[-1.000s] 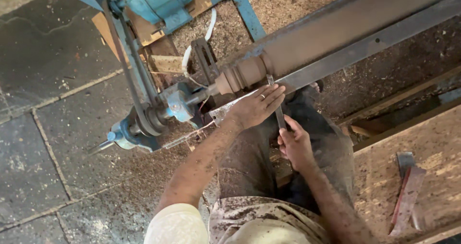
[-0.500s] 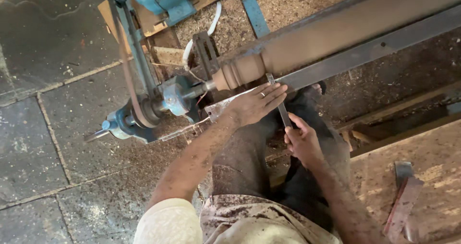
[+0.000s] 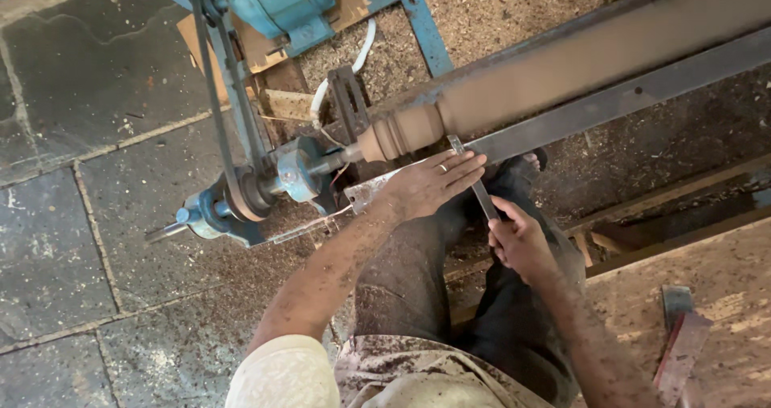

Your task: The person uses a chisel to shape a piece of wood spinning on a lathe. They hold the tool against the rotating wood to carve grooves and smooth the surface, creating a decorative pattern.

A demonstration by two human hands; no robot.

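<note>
Underfoot, sawdust (image 3: 498, 22) litters the slate floor (image 3: 88, 239)

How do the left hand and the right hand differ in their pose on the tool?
The left hand lies flat, fingers stretched over the chisel near the tool rest bar; the right hand is closed in a fist around the handle end. The left sits close to the wooden spindle, the right lower, nearer the body. Both touch the same chisel.

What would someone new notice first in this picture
The long wooden spindle on the lathe, running from the middle to the upper right, draws the eye first. Just below it, the left hand lies flat over a chisel that the right hand grips by the handle. At upper left sits a blue motor.
</note>
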